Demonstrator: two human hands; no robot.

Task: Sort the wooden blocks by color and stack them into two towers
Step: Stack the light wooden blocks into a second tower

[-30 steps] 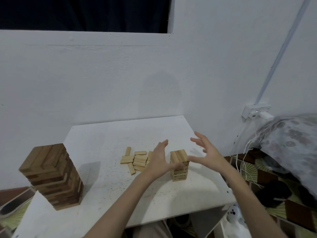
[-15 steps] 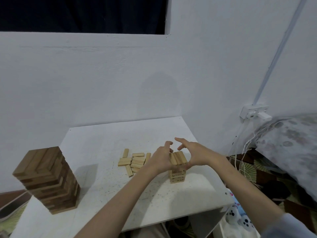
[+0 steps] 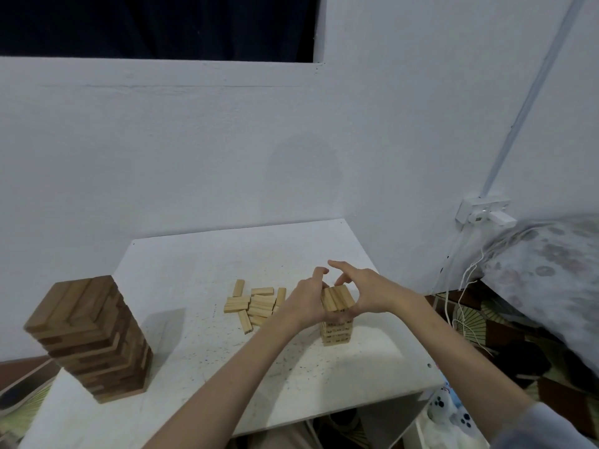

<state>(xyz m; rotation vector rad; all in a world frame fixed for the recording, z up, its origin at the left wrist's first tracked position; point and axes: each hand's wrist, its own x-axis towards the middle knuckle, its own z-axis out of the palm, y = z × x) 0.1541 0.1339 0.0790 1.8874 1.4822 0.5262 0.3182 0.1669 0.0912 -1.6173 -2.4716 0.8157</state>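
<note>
Because the top layer must sit square, both hands press the light tower from opposite sides. Head view: the left hand cups its left face and the right hand its right face, fingers curled about the upper blocks, squeezing them into line. Loose blocks lie just left of this tower, kept within reach as likely next pieces. The dark tower stands well left on the surface, apparently complete.
</note>
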